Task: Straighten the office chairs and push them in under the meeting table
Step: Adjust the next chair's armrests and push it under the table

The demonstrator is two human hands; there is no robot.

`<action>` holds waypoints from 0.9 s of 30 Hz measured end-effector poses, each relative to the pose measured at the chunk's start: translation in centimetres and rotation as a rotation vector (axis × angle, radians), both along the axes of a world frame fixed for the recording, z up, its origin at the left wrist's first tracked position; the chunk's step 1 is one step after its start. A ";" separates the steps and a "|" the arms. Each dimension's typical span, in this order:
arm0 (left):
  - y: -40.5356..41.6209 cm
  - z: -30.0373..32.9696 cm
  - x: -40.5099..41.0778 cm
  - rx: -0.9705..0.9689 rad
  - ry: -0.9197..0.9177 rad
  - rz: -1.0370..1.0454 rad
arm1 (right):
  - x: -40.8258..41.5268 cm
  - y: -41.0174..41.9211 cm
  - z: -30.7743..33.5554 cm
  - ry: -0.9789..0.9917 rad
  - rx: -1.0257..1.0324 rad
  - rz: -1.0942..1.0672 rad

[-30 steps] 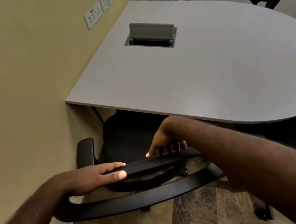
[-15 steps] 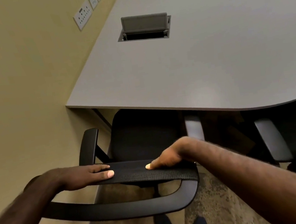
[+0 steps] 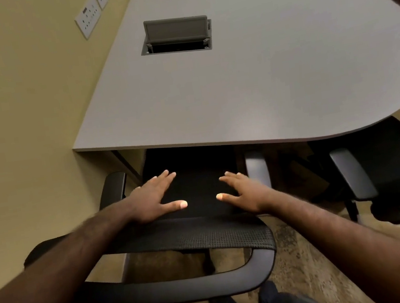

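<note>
Head view, looking down over the backrest of a black office chair [image 3: 193, 186] at the near straight edge of the grey worktop [image 3: 260, 77]. The chair's seat lies partly beneath that edge, close to the worktop's near left corner beside the yellow wall [image 3: 19, 113]. Its mesh backrest top [image 3: 193, 235] runs across the lower middle of the view, with the curved back frame [image 3: 175, 287] below it. The left armrest [image 3: 113, 187] stands just outside the near edge; the right armrest [image 3: 257, 168] reaches up to it.

The left hand [image 3: 154, 199] and the right hand [image 3: 241, 192] are both spread flat, fingers apart and palms down, over the seat area just beyond the backrest top. Neither hand is closed on anything; whether the palms touch the chair cannot be told. The two thumbs point toward each other with a gap between them.

A second office chair [image 3: 383, 168] stands to the right, by the curved near right edge of the worktop, its seat partly under it. A cable box [image 3: 176, 36] with its lid raised is set into the worktop toward the far left. Wall sockets [image 3: 87, 15] sit on the wall above the far left edge. Further chairs show at the far edge.
</note>
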State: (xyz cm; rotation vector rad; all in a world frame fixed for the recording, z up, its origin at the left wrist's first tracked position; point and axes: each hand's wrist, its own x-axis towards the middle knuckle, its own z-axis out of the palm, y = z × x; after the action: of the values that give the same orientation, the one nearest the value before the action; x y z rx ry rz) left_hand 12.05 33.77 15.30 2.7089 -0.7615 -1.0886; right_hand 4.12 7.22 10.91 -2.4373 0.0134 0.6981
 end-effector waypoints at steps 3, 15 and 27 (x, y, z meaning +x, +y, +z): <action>-2.9 -1.2 1.2 -0.050 -0.162 -0.086 | -0.4 -2.6 -2.0 -0.119 -0.122 -0.081; -16.0 -11.3 4.6 -0.056 -0.290 -0.307 | -0.5 -11.0 -12.6 -0.124 -0.143 -0.433; -23.8 -25.2 7.1 -0.058 -0.136 -0.253 | 5.3 -13.9 -24.4 0.035 0.400 -0.929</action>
State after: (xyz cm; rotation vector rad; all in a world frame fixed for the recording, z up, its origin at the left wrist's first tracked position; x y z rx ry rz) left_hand 19.11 9.95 -9.89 2.7138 -1.1652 -0.9154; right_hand 9.42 -6.64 -13.47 -1.7455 0.8680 0.2682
